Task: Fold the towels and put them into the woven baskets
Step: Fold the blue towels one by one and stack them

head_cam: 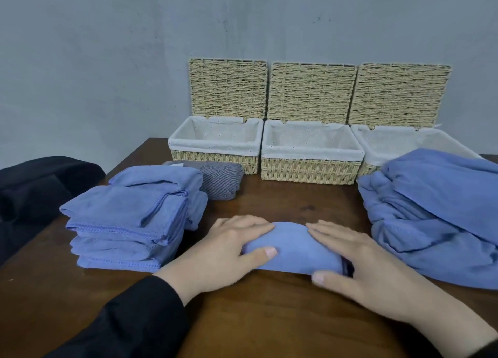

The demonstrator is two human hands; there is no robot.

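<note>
A small folded blue towel (293,249) lies on the dark wooden table (256,317) in front of me. My left hand (223,252) clasps its left end and my right hand (358,263) clasps its right end, thumbs on the near side. To the left stands a stack of folded blue towels (129,222). A heap of unfolded blue towels (436,214) lies at the right. Three woven baskets with white liners stand at the back, lids up: left basket (215,160), middle basket (310,169), right basket (363,166), partly hidden by the heap. All three look empty.
A folded grey-blue knitted cloth (221,179) lies between the stack and the left basket. A dark fabric item (35,193) sits off the table's left edge. A grey wall stands right behind the basket lids.
</note>
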